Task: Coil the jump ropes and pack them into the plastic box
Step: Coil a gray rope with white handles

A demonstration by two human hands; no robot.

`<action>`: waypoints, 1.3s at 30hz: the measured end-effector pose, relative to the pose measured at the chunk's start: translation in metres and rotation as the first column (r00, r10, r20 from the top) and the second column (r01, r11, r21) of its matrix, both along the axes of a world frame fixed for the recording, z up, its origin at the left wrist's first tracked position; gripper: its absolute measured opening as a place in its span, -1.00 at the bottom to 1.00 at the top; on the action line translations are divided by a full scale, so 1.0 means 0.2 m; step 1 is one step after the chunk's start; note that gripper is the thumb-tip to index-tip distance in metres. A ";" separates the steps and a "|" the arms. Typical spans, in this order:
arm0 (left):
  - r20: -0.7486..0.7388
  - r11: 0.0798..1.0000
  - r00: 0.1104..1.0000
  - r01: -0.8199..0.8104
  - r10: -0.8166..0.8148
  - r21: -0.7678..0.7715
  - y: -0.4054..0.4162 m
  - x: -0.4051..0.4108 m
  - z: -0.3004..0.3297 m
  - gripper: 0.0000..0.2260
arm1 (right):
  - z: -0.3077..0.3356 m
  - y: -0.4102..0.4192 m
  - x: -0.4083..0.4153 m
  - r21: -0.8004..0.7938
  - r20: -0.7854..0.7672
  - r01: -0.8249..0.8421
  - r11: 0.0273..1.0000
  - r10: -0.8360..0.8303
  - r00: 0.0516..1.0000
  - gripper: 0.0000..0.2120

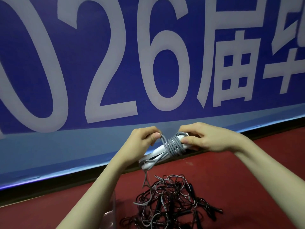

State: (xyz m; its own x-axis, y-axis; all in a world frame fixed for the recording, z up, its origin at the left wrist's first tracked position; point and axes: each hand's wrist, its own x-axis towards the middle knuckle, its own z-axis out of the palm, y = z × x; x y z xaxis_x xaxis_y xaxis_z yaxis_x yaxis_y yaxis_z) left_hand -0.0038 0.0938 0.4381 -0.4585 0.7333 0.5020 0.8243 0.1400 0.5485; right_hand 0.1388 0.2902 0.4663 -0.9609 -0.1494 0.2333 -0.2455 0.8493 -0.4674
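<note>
A: How should this wrap be finished well?

B: Keep the cord taut. The left hand (pixel 145 138) pinches the grey rope (pixel 173 144) just at 9 o'clock of the coil, while the right hand (pixel 203 138) grips the white handles (pixel 158 152) with thumb and fingers curled round their upper end. I'd lay each turn snug beside the last — no crossing — then tuck the tail under.

A: Where is the bundle, and how does it lie?

B: Held up in the air, above the red floor (pixel 231 179) and the tangled pile of ropes (pixel 170 204) at 6 o'clock. The long axis of the handles runs from 8 o'clock to 2 o'clock, the wrapped end pointing toward 2. A slack tail hangs down to the pile — and the clear box (pixel 110 215) edge shows at 7 o'clock.
</note>
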 end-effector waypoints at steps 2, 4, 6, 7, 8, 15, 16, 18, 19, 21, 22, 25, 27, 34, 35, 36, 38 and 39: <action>0.072 0.999 0.997 0.038 -0.038 0.007 0.00 0.00 -0.01 -0.81 | 0.01 -0.01 0.01 -0.067 -0.008 -0.035 0.997 0.034 0.999 -0.72; 0.116 0.998 0.991 0.066 -0.065 -0.005 0.01 0.00 -0.01 -0.78 | 0.02 -0.02 0.01 -0.097 -0.013 -0.054 0.994 0.053 0.999 -0.69; 0.165 0.995 0.983 0.091 -0.084 -0.034 0.01 0.01 0.00 -0.76 | 0.02 -0.03 0.01 -0.121 -0.011 -0.075 0.990 0.074 0.997 -0.68; 0.195 0.993 0.975 0.111 -0.103 -0.033 0.01 0.02 -0.01 -0.76 | 0.01 -0.03 0.01 -0.147 -0.011 -0.087 0.985 0.086 0.996 -0.69; 0.240 0.991 0.963 0.133 -0.125 -0.016 0.01 0.03 -0.01 -0.75 | 0.01 -0.03 0.01 -0.176 -0.013 -0.097 0.980 0.097 0.995 -0.69; 0.460 0.945 0.826 0.272 -0.325 0.180 0.05 0.05 -0.07 -0.89 | 0.01 -0.02 0.02 -0.331 -0.107 -0.153 0.931 0.124 0.987 -0.68; 0.509 0.938 0.789 0.262 -0.344 0.227 0.07 0.05 -0.07 -0.82 | 0.01 -0.02 0.02 -0.357 -0.128 -0.153 0.921 0.115 0.985 -0.67; 0.637 0.923 0.680 0.171 -0.363 0.344 0.12 0.09 -0.06 -0.87 | -0.01 0.00 0.00 -0.440 -0.161 -0.144 0.886 0.080 0.984 -0.67; 0.663 0.913 0.650 0.126 -0.371 0.388 0.14 0.11 -0.05 -0.90 | -0.02 0.01 -0.01 -0.483 -0.173 -0.129 0.866 0.051 0.984 -0.69; 0.653 0.925 0.701 0.027 -0.287 0.378 0.18 0.14 -0.04 -0.88 | -0.04 0.02 -0.03 -0.545 -0.180 -0.082 0.834 -0.020 0.983 -0.73; 0.616 0.937 0.756 -0.011 -0.222 0.350 0.19 0.15 -0.04 -0.92 | -0.06 0.03 -0.05 -0.563 -0.179 -0.059 0.824 -0.052 0.982 -0.74; 0.539 0.962 0.836 -0.061 -0.097 0.267 0.19 0.17 -0.05 -0.84 | -0.08 0.05 -0.07 -0.590 -0.181 -0.015 0.807 -0.115 0.977 -0.76; 0.552 0.946 0.817 -0.025 -0.166 0.323 0.18 0.18 -0.04 -0.93 | -0.07 0.06 -0.07 -0.593 -0.215 -0.007 0.805 -0.150 0.965 -0.78; 0.579 0.903 0.780 -0.044 -0.236 0.428 0.19 0.20 -0.02 -0.92 | -0.07 -0.01 -0.09 -0.491 -0.317 0.067 0.868 -0.250 0.915 -0.87; 0.584 0.900 0.778 -0.058 -0.231 0.433 0.18 0.21 -0.02 -0.91 | -0.07 -0.01 -0.08 -0.478 -0.324 0.070 0.876 -0.250 0.913 -0.88; 0.587 0.898 0.776 -0.060 -0.233 0.437 0.18 0.21 -0.03 -0.89 | -0.06 -0.02 -0.07 -0.462 -0.330 0.072 0.884 -0.247 0.911 -0.88; 0.599 0.901 0.766 -0.059 -0.235 0.429 0.17 0.20 -0.04 -0.85 | -0.07 -0.03 -0.06 -0.436 -0.337 0.080 0.896 -0.245 0.909 -0.90; 0.601 0.906 0.764 -0.054 -0.233 0.420 0.17 0.20 -0.04 -0.82 | -0.07 -0.04 -0.05 -0.430 -0.345 0.082 0.899 -0.247 0.905 -0.90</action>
